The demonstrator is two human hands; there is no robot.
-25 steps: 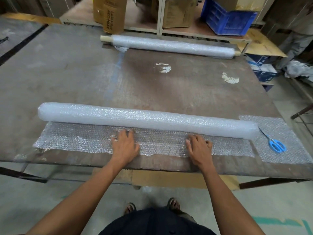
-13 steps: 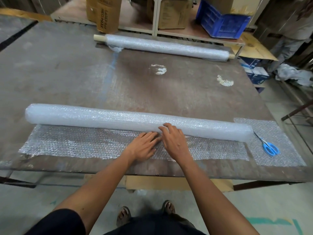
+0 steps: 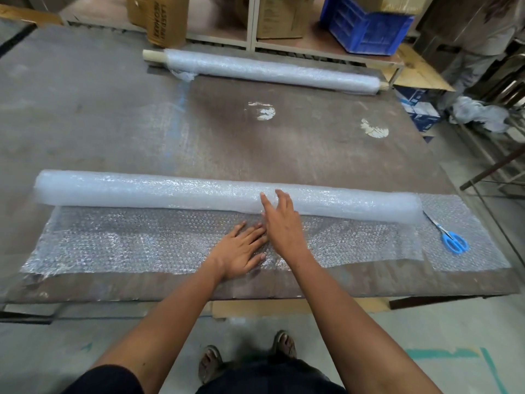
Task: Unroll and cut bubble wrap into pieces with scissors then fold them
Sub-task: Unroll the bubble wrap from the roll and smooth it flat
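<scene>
Clear bubble wrap fills the lower middle of the frame: a long bubble wrap roll [image 3: 199, 194] lies crosswise on the worn brown table [image 3: 99, 123], and an unrolled sheet [image 3: 127, 243] runs from under it toward the table's near edge. The left hand [image 3: 241, 255] lies flat on that sheet just below the roll, palm down, fingers straight and close together, pointing up and to the right. The right hand [image 3: 282, 223] sits just beside it, its edge touching the left fingertips, and reaches onto the roll with straight, slightly spread fingers resting on the roll's near side; neither hand grips anything. At the right end of the roll a separate piece of bubble wrap [image 3: 468, 223] lies flat near the table's lower right corner, and blue-handled scissors [image 3: 450, 237] lie on it, blades closed and pointing toward the roll's end. A second roll [image 3: 270, 71] on a pale core lies across the far edge of the table in the upper middle, well apart from the hands. Two white patches [image 3: 264, 110] mark the tabletop between the rolls. Beyond the table, cardboard boxes [image 3: 162, 18] stand at the top and a blue crate [image 3: 366, 24] at the upper right. Sandalled feet [image 3: 247, 356] show on the concrete floor at the bottom.
</scene>
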